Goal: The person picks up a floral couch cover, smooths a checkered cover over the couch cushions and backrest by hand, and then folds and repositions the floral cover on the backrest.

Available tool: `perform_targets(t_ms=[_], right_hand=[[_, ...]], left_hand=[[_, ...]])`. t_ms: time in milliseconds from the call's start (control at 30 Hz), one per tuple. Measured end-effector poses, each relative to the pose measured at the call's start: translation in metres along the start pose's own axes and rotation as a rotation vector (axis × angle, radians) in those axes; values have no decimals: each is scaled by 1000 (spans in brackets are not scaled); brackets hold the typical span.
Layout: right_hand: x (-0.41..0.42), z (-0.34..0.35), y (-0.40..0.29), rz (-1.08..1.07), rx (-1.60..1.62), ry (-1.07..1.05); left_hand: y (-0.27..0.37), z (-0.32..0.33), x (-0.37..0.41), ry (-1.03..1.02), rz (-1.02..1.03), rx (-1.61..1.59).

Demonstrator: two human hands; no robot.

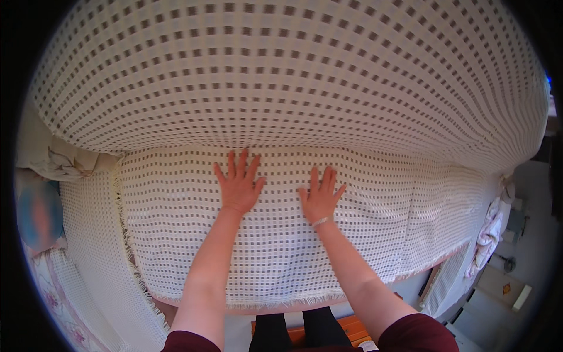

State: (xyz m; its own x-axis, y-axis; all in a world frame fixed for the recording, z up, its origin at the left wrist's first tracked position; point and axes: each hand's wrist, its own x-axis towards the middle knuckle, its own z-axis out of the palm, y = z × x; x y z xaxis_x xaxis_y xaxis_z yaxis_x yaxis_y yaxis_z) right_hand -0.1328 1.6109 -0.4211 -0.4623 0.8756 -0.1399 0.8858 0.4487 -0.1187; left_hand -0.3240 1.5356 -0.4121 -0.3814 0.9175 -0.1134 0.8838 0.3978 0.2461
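Note:
A cream woven throw with small brown squares and a fringed edge [281, 246] covers a sofa's seat and its backrest. Both of my hands rest palm down on the seat part with fingers spread. My left hand [239, 187] lies near the crease where seat and backrest meet, its fingertips almost at the fold. To its right and slightly nearer to me, my right hand [321, 198] presses on the same cloth, a light band around the wrist. Neither hand grips anything. Faint ripples run through the cloth to the right of my right hand.
At the left, another fringed woven cover [92, 220] drapes the side, beside a blue round object [40, 215] and a floral cloth [53, 295]. A crumpled white and pink cloth [488, 233] hangs at the right. An orange wooden piece [352, 328] stands near my legs.

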Motion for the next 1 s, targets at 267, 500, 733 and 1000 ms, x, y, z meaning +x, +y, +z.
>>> perform_targets(t_ms=[267, 500, 733, 1000], right_hand=[[-207, -35, -15, -267, 223, -373], [-118, -65, 82, 291, 227, 41], [-292, -39, 14, 40, 146, -305], [-325, -38, 2, -31, 239, -320]], left_hand=[[3, -4, 2, -61, -2, 95], [89, 15, -51, -57, 304, -87], [145, 29, -63, -3, 345, -269], [233, 51, 15, -256, 498, -317]])
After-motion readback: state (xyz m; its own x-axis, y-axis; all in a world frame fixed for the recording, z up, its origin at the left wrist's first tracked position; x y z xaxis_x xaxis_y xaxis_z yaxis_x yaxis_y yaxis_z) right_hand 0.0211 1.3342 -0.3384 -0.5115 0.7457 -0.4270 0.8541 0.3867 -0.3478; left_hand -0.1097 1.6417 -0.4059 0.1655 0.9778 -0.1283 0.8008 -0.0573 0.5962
